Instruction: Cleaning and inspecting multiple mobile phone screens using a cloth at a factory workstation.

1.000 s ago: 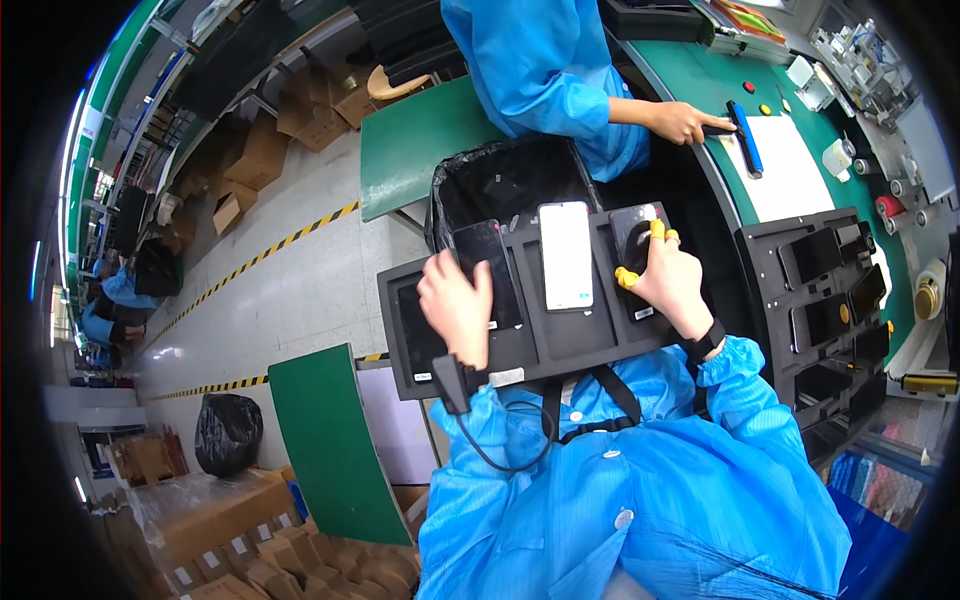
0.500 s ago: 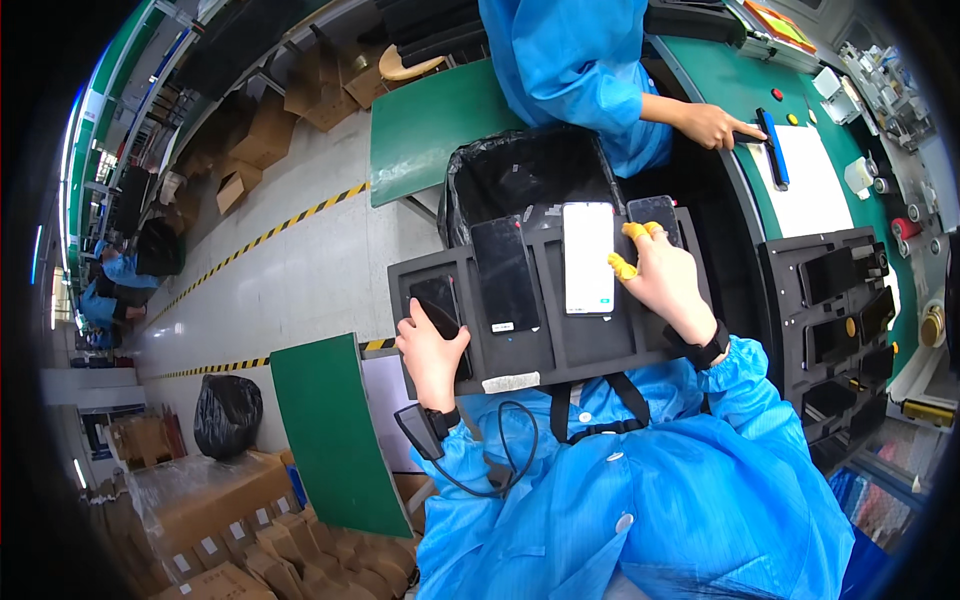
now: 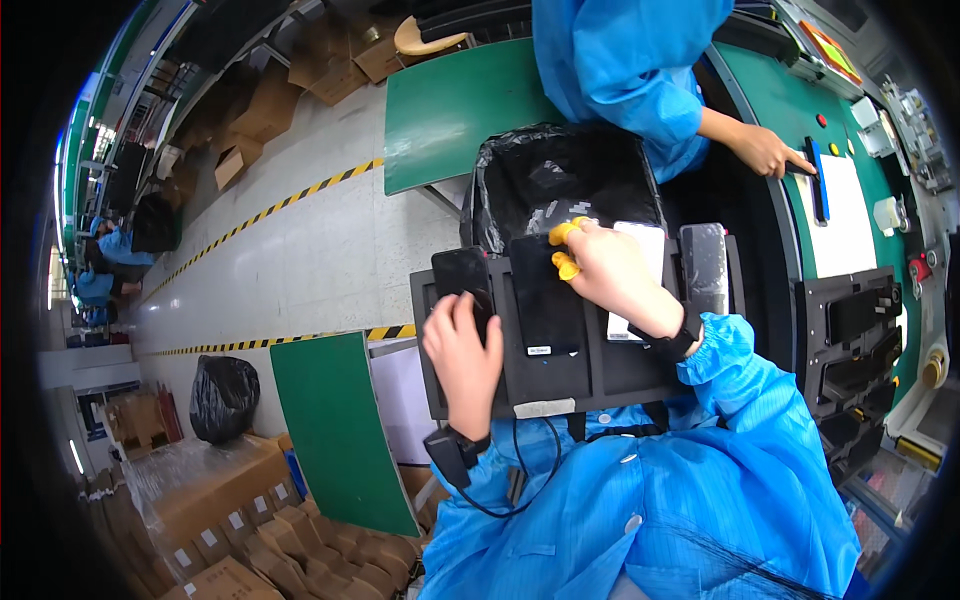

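Observation:
A black tray [image 3: 545, 385] lies in front of me with several phones side by side in its slots. Over the lower part of the leftmost black phone [image 3: 462, 270], my left hand [image 3: 465, 365] rests with fingers apart. My right hand [image 3: 620, 275], yellow finger cots on its fingertips, reaches to the upper right edge of the second black phone [image 3: 545, 310]; thumb and index finger are slightly apart. Its wrist and palm partly cover a phone with a lit white screen [image 3: 645, 240]. Farther right in the tray is another dark phone [image 3: 706, 270] with a shiny face.
Beyond the tray, a box lined with a black bag [image 3: 490, 180] holds small scraps. A co-worker's hand [image 3: 765, 150] touches a blue bar-shaped tool [image 3: 818, 180] on the green bench at right. Another black tray of phones [image 3: 810, 350] stands below it. Cardboard boxes [image 3: 220, 490] lie at lower left.
My right hand has moved left from the white-lit phone to the second black phone. The leftmost phone has slid away from me, its top now past the tray's edge. The view has shifted.

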{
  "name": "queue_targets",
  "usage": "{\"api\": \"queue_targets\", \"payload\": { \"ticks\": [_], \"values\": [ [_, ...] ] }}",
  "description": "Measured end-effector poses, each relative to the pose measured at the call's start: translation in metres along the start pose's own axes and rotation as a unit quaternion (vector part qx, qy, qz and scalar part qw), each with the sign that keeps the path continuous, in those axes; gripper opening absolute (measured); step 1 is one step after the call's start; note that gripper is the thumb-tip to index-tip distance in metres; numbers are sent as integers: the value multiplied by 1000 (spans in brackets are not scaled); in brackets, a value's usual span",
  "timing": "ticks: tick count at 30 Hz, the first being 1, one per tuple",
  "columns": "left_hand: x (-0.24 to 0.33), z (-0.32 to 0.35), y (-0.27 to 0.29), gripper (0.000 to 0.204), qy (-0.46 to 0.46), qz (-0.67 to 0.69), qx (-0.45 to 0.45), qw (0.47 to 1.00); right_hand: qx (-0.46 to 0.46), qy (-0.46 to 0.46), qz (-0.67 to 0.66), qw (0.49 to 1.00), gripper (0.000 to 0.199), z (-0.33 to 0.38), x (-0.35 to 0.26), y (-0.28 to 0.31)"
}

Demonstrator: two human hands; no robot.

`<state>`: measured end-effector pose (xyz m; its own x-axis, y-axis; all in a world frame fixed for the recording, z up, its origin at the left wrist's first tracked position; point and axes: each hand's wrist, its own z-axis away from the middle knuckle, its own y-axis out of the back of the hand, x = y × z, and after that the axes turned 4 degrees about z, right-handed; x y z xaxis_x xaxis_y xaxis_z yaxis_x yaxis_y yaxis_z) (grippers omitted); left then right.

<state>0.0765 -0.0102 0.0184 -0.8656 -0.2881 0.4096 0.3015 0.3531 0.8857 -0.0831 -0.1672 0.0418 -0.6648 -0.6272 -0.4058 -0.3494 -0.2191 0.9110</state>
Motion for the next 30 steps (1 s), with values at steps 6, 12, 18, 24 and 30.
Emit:
{"api": "queue_targets", "payload": {
  "ticks": [6, 12, 18, 24, 30],
  "values": [
    [3, 40, -16, 47, 30, 19, -3, 999, 20, 85, -11, 996, 19, -55, -34, -49],
    [0, 50, -23, 49, 31, 25, 22, 999, -8, 195, -12, 981, 16, -52, -54, -67],
    [-19, 111, -11, 33, -102, 44, 299, 948, -175, 421, -325, 829, 17, 21, -81, 13],
    [51, 76, 22, 16, -176, 106, 168, 964, -132, 112, -119, 978, 19, -7, 8, 36],
    [73, 46, -18, 31, -187, 107, 4, 976, -93, 34, -27, 995, 21, -31, 43, -3]
  ]
}}
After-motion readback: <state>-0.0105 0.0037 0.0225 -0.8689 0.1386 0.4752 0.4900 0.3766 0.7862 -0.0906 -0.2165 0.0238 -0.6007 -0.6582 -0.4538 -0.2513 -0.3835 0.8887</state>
